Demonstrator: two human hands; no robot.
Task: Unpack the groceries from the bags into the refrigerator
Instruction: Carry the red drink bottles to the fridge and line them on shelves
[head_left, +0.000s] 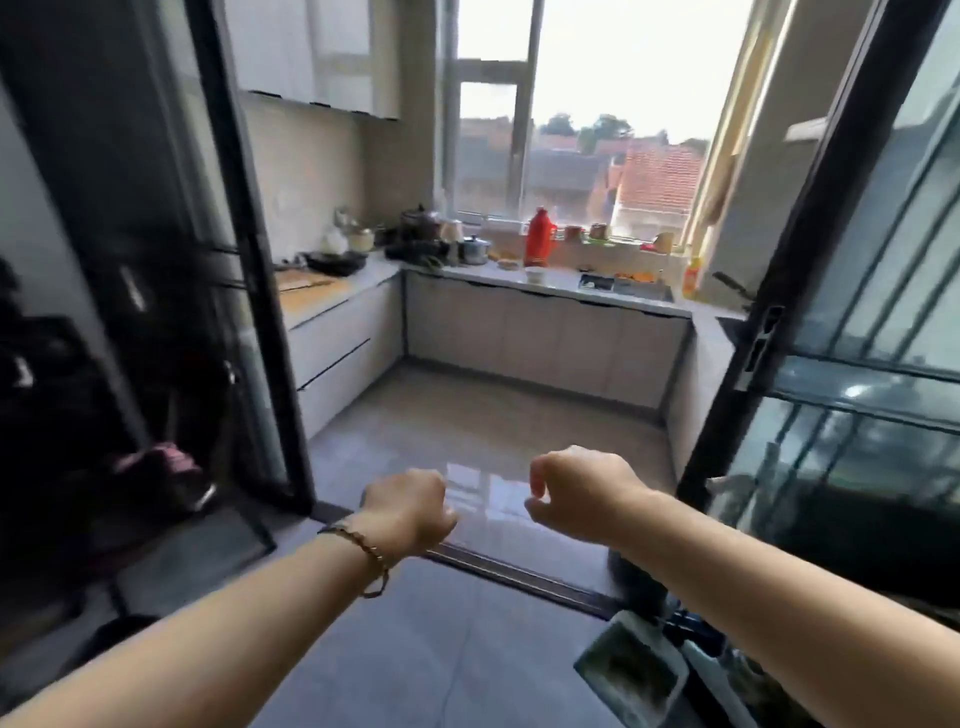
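Both arms reach forward at a kitchen doorway. My left hand (410, 506), with a bead bracelet on the wrist, is curled into a loose fist and holds nothing. My right hand (576, 493) hangs bent at the wrist, its fingers curled down and empty. No grocery bag and no refrigerator can be made out in this view. A pale packet or bag (631, 670) lies on the floor at the lower right, under my right forearm; what is in it is unclear.
Black-framed glass sliding doors stand on the left (244, 260) and right (810, 291) of the doorway, with a floor track (519, 574) between them. Beyond lie grey floor tiles (467, 415), an L-shaped counter (545, 288) with pots, a red thermos (540, 236) and a window.
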